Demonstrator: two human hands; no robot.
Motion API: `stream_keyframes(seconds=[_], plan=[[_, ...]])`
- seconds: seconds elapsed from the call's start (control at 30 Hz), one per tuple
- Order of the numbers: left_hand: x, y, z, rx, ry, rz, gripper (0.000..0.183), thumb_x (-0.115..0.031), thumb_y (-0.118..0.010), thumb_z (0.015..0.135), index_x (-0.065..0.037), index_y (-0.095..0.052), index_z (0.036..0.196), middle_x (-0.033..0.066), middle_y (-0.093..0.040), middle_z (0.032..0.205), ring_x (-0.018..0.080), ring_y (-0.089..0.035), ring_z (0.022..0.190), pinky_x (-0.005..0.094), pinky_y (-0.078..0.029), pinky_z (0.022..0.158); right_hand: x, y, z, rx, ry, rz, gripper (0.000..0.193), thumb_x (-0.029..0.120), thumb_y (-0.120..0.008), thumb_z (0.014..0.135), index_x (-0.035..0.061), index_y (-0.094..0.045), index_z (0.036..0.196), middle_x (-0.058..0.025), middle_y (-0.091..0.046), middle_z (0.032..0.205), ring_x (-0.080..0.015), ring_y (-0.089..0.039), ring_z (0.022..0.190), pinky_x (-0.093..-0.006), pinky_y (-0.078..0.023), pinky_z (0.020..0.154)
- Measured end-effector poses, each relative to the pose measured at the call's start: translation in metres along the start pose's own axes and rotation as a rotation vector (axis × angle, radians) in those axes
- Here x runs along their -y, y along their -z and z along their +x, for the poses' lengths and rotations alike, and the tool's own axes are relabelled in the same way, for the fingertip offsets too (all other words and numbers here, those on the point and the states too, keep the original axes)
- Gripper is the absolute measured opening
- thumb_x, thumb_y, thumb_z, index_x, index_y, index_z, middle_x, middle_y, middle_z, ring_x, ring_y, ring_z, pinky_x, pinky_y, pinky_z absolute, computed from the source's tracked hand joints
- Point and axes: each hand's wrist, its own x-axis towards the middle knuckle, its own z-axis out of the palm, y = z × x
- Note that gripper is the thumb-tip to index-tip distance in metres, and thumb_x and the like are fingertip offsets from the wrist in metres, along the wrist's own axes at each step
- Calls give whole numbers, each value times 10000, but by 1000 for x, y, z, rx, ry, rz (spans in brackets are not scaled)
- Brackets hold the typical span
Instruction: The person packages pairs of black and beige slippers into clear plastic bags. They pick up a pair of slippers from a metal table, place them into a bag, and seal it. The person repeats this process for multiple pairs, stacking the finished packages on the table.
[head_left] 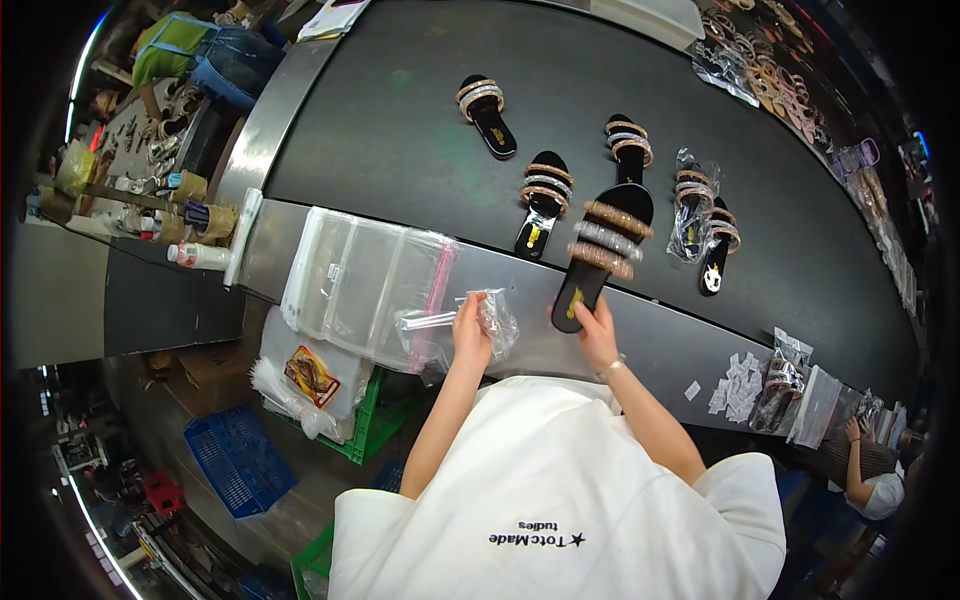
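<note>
Sandal (600, 245) in right hand (598, 340), clear bag (498, 322) in left hand (473, 328)

Bench (400, 130): black top, metal border (675, 340) on the near side. Blue crate (238, 460): low, off the bench at lower left. Stack of clear bags (365, 285): flat on the metal border, left of the left hand.

Held sandal: black sole, three glittery bands (gold, silver, gold). It's raised over the near side of the bench, toe pointing away from the person, heel end at the right hand. Right fingers pinch the heel, thumb on top of the insole; underside grip hidden. Five more sandals (545, 195) lie spread on the black top beyond it, one in a clear sleeve (714, 190).

Left fingers are pressed together on the crumpled clear bag, over the metal border, apart from the held sandal. Exact finger placement hard to read through the film. Smallest: white slips (740, 388), loosely heaped on the border at right.
</note>
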Motion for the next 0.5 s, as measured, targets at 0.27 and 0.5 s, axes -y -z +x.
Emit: stream_keyframes(seconds=[0.27,0.5], plan=[[22,26,37,51,-266,366,266,-229,-531,940,5,-652,977,44,-654,884,135,-604,772,266,-477,701,36,36,-34,355,46,-1482,312,167,-546,854,92,-491,1153,-126,-618,947,-324,-610,834,-410,-500,699],[-27,-22,-7,765,-1211,1470,89,-129,-656,777,-93,-682,854,60,-651,750,249,-630,692,332,-502,602,27,1,-25,242,126,-1375,275,205,-574,850,54,-538,1078,-129,-627,803,-303,-620,738,-393,-493,631]])
